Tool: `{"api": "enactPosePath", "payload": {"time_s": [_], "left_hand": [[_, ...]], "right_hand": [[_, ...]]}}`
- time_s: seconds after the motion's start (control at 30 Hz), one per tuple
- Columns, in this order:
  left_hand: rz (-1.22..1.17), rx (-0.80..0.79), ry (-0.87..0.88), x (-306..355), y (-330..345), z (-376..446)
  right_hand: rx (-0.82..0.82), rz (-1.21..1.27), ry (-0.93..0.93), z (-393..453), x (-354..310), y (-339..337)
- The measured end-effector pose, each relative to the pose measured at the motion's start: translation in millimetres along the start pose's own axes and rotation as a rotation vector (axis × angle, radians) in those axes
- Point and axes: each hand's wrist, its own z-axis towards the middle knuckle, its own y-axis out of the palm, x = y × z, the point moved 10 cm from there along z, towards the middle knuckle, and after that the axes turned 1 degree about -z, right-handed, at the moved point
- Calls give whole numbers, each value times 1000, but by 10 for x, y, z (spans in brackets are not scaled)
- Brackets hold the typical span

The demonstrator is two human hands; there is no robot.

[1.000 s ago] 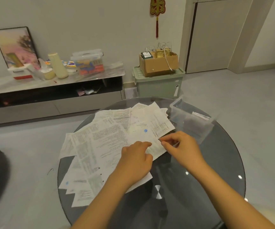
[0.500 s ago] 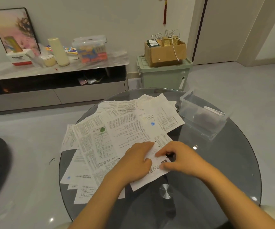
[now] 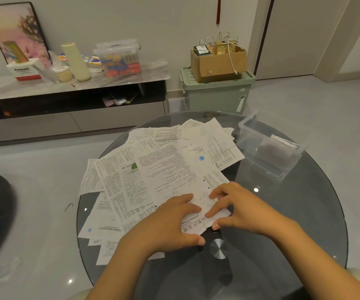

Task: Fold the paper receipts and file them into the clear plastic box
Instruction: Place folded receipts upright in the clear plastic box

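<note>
We press 1 receipt [image 3: 205, 211] flat
Left hand [image 3: 170, 224] and right hand [image 3: 239, 208] spread on it; clear box [image 3: 267, 148] at 1 o'clock

Cardboard box [image 3: 219, 61] atop green bin [image 3: 218, 94]; framed picture [image 3: 14, 31], perhaps a painting

— What's behind?
— A pale wall [image 3: 131, 18], a low cabinet [image 3: 73, 118] with a framed picture [image 3: 16, 29].
— And right?
— A green bin [image 3: 218, 94] under a carton [image 3: 218, 61], glossy grey floor [image 3: 326, 105], a door [image 3: 293, 35].
</note>
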Motion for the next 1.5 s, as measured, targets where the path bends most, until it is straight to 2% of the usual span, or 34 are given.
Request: {"api": "enactPosePath", "payload": {"time_s": [0.23,0.37,0.47,0.6,0.67,0.73,0.9,1.0,1.07,1.2,1.3,1.4,1.5], "left_hand": [[-42,-7,21,-4,-12,-8],[-194,-20,88,12,-23,-26],[-290,32,104,34,-145,-53],[-548,100,67,-15,-277,-59],[-675,162,5,-86,-316,-48],[-822,227,-83,-189,-317,-25],[-929,326,-252,-387,-286,22],[-743,436,-261,-432,-402,8],[-621,493,-273,-455,-465,-11],[-592,516,-248,-468,-451,4],[-476,478,-207,-410,-415,50],[-328,378,-184,-320,-300,90],[-207,356,-208,-331,-241,104]], "right_hand": [[62,65,-80,-19,-74,-141],[117,196,-40,-27,-36,-219],[180,390,35,-56,48,-305],[315,653,66,-107,73,-446],[360,845,89,-110,117,-451],[329,997,147,-88,150,-369],[240,663,270,-29,260,-165],[199,520,290,18,243,-34],[226,456,294,32,241,-22],[336,368,297,18,274,-128],[393,318,285,15,300,-200],[330,251,285,45,308,-140],[294,143,279,73,280,-53]]}}
